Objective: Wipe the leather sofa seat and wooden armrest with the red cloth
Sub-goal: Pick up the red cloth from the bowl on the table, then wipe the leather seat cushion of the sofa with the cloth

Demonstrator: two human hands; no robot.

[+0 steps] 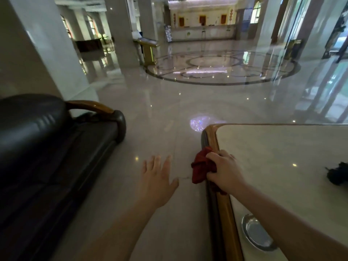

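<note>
Cloth (202, 166), red and bunched, sits in my right hand (225, 171) at the near left edge of the table (282, 157). My fingers (213, 157) are curled tight around it, and a loose fold hangs down past the table's gold-brown rim toward the floor (169, 110). My left hand (158, 178) is out in front of me over the floor, palm down, fingers spread wide and holding nothing. It is beside the cloth but apart from it.

The sofa (37, 147) runs along my left, dark leather, its seat stretching away from me and well apart from both hands. Its wooden armrest (92, 106) curves over the far end of the seat. On the table, a round silver dish (256, 232) lies near my right forearm, and a small black thing (338, 173) rests at the right edge; I cannot tell what it is. The floor is glossy pale stone.
</note>
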